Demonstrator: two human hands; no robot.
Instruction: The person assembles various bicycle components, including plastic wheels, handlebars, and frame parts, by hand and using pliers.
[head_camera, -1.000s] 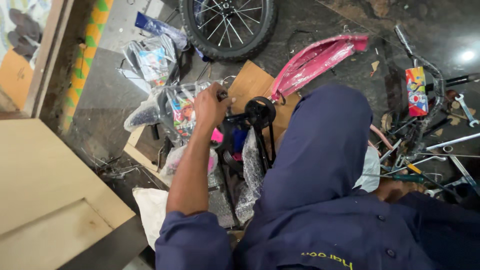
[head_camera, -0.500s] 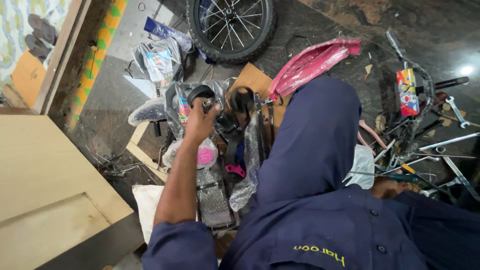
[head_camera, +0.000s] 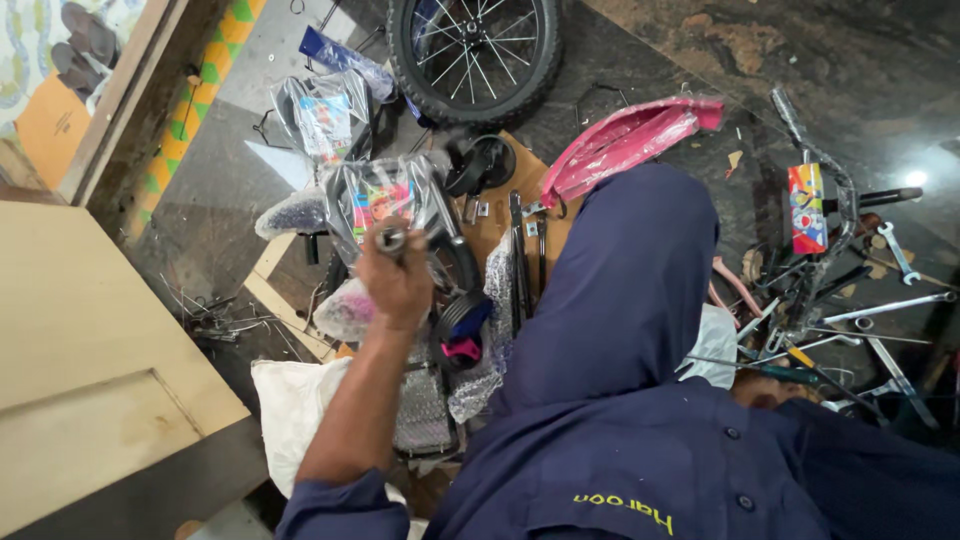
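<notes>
A small grey metal part (head_camera: 390, 238) is gripped in the fist of the left hand (head_camera: 398, 282), with the fingers curled tightly around it and only its rounded end showing above the knuckles. The part is blurred, so its exact kind cannot be told. It is held up above a cluster of bicycle pieces on the dark floor (head_camera: 700, 40), just in front of a clear plastic bag with a colourful card inside (head_camera: 385, 195). The left arm is stretched forward from a dark blue sleeve (head_camera: 335, 510). The right hand is not seen; it is hidden behind a raised knee in dark blue cloth (head_camera: 625, 290).

Below the fist, a black ribbed part (head_camera: 460, 310) and a bit of pink plastic (head_camera: 462, 349) are seen, with bubble wrap (head_camera: 425, 410) lying near them. A sheet of brown cardboard (head_camera: 495, 225) lies under the pieces. Further off, a small spoked wheel with a black tyre (head_camera: 473, 55) lies flat, and a pink frame piece wrapped in plastic (head_camera: 625, 140) is set beside the knee. A second clear bag (head_camera: 322, 115) lies to the left of the wheel. On the right, spanners (head_camera: 895, 250) and other tools are scattered, close to a chrome handlebar (head_camera: 835, 200) bearing a colourful card. A pale wooden board (head_camera: 80, 340) fills the left edge.
</notes>
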